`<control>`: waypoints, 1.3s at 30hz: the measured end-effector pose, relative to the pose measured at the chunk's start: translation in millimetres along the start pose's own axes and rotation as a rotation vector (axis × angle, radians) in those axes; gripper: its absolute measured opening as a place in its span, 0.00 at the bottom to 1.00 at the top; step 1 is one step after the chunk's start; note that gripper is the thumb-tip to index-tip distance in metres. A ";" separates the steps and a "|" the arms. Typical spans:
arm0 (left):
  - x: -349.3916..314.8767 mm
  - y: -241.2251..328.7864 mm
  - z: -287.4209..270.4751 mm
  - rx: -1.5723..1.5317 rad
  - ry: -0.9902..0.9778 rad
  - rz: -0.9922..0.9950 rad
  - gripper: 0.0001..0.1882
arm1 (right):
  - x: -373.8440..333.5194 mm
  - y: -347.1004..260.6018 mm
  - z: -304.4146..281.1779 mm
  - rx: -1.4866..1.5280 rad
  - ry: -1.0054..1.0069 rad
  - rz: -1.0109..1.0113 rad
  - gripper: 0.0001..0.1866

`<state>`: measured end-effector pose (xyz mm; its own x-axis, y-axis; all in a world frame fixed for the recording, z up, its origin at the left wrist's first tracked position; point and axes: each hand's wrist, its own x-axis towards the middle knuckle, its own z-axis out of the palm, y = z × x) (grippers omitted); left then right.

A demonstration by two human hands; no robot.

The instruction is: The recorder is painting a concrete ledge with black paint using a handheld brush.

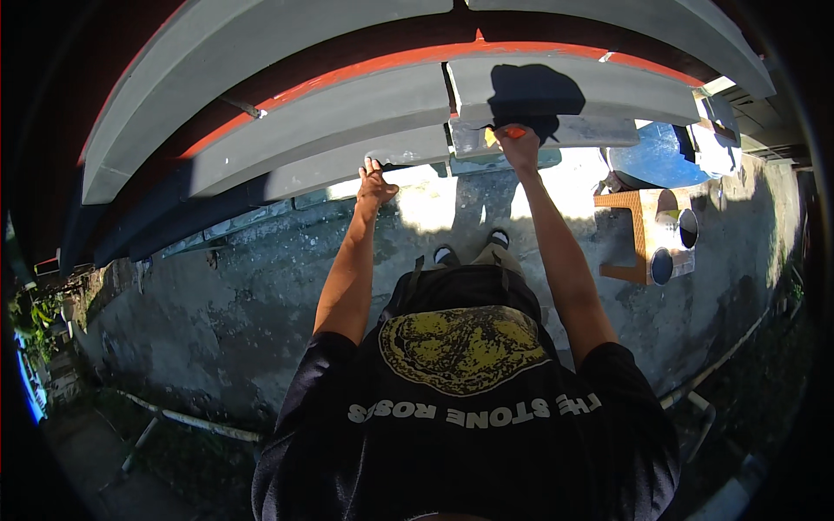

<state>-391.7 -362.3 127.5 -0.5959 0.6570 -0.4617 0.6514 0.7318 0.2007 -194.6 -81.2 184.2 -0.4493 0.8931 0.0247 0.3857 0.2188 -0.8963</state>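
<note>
Long grey painted slats (347, 113) run in tiers across the front of me, with a red band (382, 54) between two tiers. My left hand (374, 185) rests with spread fingers on the lower edge of the lowest left slat (304, 165), holding nothing. Farther right, my right hand (523, 153) is closed around a small tool with an orange and yellow handle (515, 132). It is against the lowest right slat (599, 132), just past the vertical gap between slats. The tool's working end is too small to make out. A dark shadow falls above it.
At the right, a blue round drum (651, 158) stands near a brown woven-pattern stool (618, 201) with round containers (662, 266) on it. A pale pipe (191, 420) runs along the concrete floor's edge behind, at the lower left. Plants (39, 317) grow at the far left.
</note>
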 end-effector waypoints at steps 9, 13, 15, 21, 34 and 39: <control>-6.7 -6.4 14.4 0.020 0.145 0.000 0.48 | 18.8 -19.9 -63.9 -0.502 0.100 -0.217 0.08; -7.0 2.5 2.7 0.021 0.121 0.017 0.47 | -44.4 -14.9 24.0 -0.299 -0.004 -0.476 0.08; -5.2 -6.4 5.6 0.075 0.102 0.012 0.48 | -65.2 -29.4 53.3 -0.224 0.087 -0.729 0.06; -5.1 -5.7 2.0 -0.070 -0.003 -0.096 0.54 | -27.5 -20.5 -9.6 0.023 -0.026 -0.360 0.05; -11.1 7.6 -15.7 -0.062 -0.070 -0.088 0.53 | -28.2 -7.0 21.8 -0.176 -0.032 -0.566 0.13; -8.8 -7.8 -1.6 -0.053 -0.020 -0.106 0.53 | -42.5 -41.2 44.2 0.122 -0.210 -0.640 0.07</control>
<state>-392.3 -373.5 131.4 -0.6503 0.5720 -0.5000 0.5588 0.8060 0.1953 -227.0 -145.5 200.6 -0.7100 0.5050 0.4908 -0.0954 0.6215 -0.7776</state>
